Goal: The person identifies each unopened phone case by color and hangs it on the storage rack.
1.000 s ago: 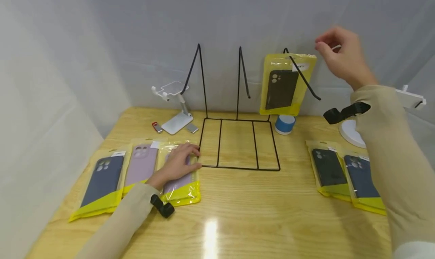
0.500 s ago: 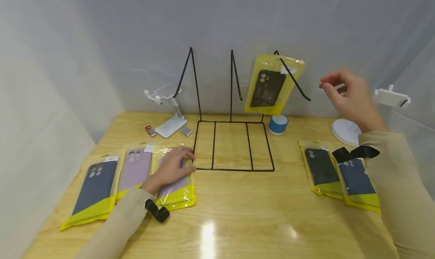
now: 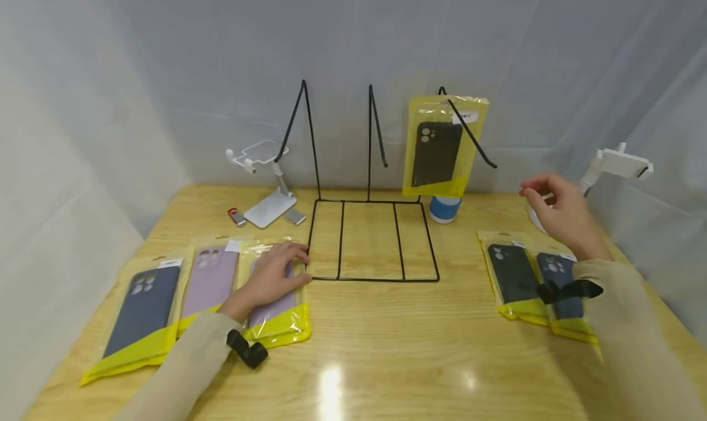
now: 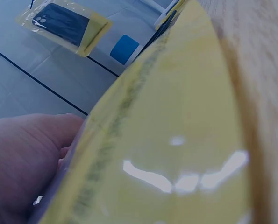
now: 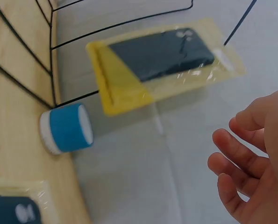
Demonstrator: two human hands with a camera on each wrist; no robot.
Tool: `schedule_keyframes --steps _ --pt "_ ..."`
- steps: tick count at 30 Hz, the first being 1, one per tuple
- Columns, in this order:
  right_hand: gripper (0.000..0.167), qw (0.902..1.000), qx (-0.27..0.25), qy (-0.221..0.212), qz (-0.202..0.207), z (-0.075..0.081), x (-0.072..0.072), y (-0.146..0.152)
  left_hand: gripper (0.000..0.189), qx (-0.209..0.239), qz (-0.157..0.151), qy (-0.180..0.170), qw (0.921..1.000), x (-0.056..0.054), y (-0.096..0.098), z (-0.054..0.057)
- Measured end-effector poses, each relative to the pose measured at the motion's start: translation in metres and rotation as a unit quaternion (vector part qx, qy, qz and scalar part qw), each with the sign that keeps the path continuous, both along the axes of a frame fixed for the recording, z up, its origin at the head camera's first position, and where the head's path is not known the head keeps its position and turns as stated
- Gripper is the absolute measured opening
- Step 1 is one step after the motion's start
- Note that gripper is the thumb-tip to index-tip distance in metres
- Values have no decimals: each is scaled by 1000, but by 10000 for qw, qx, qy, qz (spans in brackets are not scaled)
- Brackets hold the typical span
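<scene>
The right hand (image 3: 562,215) holds nothing: in the head view thumb and forefinger curve close together, and only the right wrist view shows the other fingers, loosely bent, with bare space between them and the hanging packet (image 3: 436,157). That packet, with a black case inside, hangs on a hook of the wire rack (image 3: 372,280), to the left of these fingertips and farther back. Below it, also left of them, sits a blue-and-white cylinder (image 3: 445,210), whose pale end faces the right wrist camera. Nearer the person than these fingers lie a black-case packet (image 3: 513,277) and a blue-case packet (image 3: 554,267).

The left hand (image 3: 276,277) rests, fingers relaxed, across a purple-case packet (image 3: 276,323), its fingertips at the rack's near left corner. Whether they press the wire cannot be told; the left wrist view hides them behind the packet, yet alone reveals blurred print along its yellow part. Left of this hand lie a second purple packet (image 3: 210,280) and a navy packet (image 3: 143,304); beyond its fingers stands a white phone stand (image 3: 270,209).
</scene>
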State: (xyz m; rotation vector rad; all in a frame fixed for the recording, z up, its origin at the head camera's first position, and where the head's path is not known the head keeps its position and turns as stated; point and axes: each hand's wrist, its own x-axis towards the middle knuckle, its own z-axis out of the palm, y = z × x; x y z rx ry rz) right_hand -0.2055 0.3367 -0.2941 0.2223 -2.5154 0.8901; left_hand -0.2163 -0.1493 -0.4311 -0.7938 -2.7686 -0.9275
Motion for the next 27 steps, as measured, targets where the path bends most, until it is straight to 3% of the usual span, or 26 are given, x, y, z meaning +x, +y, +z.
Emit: schedule_keyframes --steps 10,16,20,27 --pt "23 9981 272 -545 -19 -46 -12 32 26 -14 30 -31 10000 -1 3 0" --pt "29 9923 355 -1165 226 -56 -17 40 26 -11 22 -44 10000 0 0 0" --pt "36 9829 521 -1739 324 -62 -24 48 27 10 21 -18 10000 0 -1 -2" --pt "50 9526 1049 -2812 494 -76 -37 69 25 -5 -46 27 10000 -1 0 -1"
